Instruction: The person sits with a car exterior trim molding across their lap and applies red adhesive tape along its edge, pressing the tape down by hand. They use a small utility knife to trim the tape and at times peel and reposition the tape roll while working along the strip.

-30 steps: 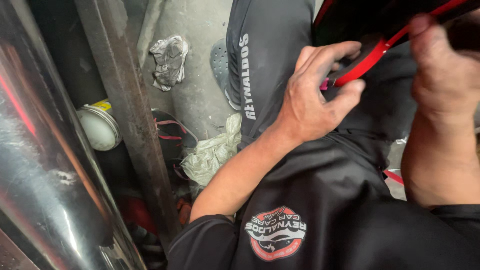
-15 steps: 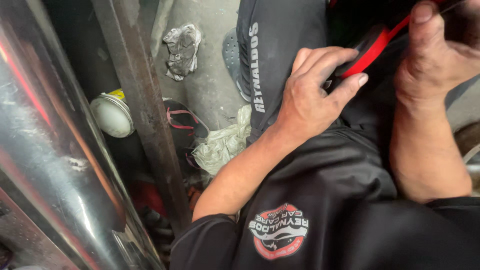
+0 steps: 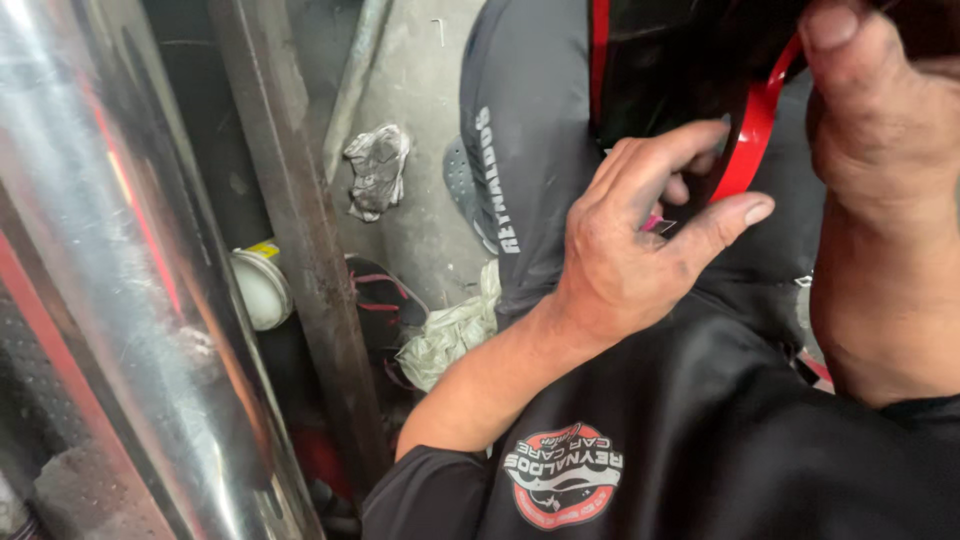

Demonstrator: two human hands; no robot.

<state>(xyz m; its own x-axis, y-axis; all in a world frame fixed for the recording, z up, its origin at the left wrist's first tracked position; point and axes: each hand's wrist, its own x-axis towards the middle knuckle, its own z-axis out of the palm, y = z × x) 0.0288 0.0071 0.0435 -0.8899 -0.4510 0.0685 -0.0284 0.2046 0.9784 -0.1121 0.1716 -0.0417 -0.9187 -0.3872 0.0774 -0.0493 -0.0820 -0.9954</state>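
Note:
My left hand (image 3: pixel 640 245) reaches up to a black part with a curved red edge (image 3: pixel 752 135) held over my lap. Its fingers curl around the lower rim of that red edge, thumb spread out to the right. My right hand (image 3: pixel 880 110) grips the same part from the right, thumb pressed on top at the upper edge of the view. Most of the part is cut off by the frame. I wear a black shirt with a round red and white badge (image 3: pixel 562 485) and dark trousers (image 3: pixel 525 170).
A wide shiny metal tube (image 3: pixel 110 270) runs down the left side. Beside it stands a rusty steel bar (image 3: pixel 300 250). On the concrete floor lie a crumpled grey rag (image 3: pixel 378 170), a pale rag (image 3: pixel 450 335), a white round container (image 3: pixel 262 288) and a dark shoe (image 3: pixel 458 178).
The view has shifted, so the rags, bar and container sit lower right in the frame. Both hands stay on the red-edged part, which has turned more upright.

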